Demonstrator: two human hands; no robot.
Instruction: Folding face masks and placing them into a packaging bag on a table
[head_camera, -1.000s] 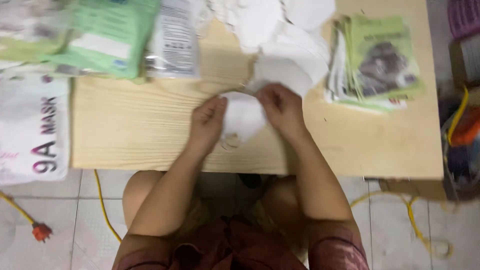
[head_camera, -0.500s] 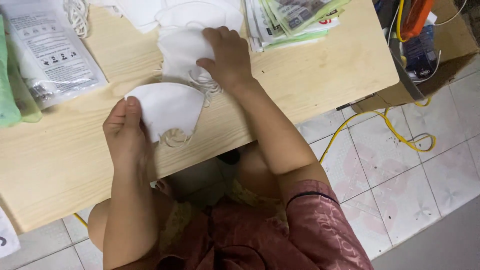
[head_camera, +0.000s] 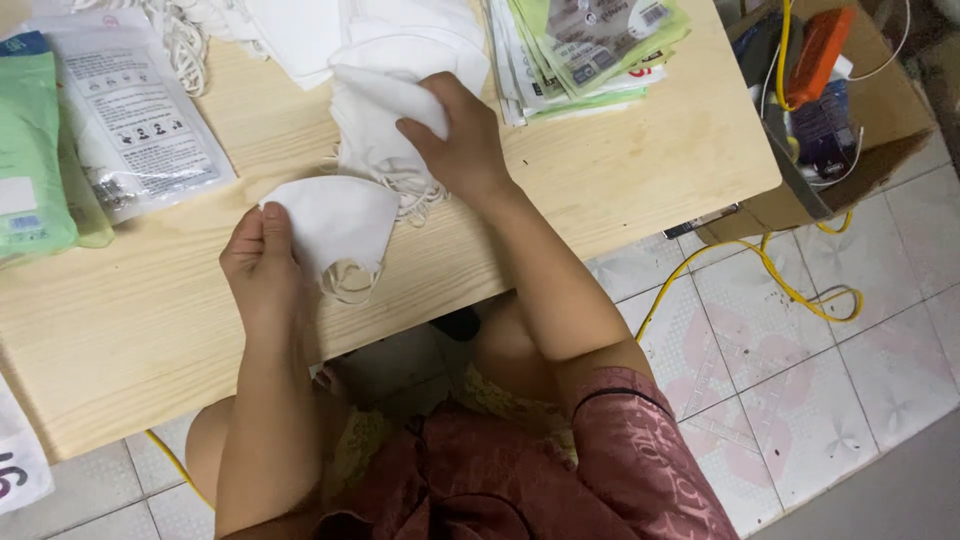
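A folded white mask (head_camera: 335, 225) lies flat on the wooden table (head_camera: 620, 170), its ear loops curling over the near edge. The left hand (head_camera: 262, 268) pinches the mask's left corner, thumb and fingers pressed together on it. Just beyond those fingertips, the right hand (head_camera: 462, 140) closes its fingers on the top mask of a white mask stack (head_camera: 385, 125). Bare wood opens right of the right-hand fingers, out to the table's corner. Past them lie green packets (head_camera: 590, 45); left of the left hand sits a clear printed pouch (head_camera: 135, 120).
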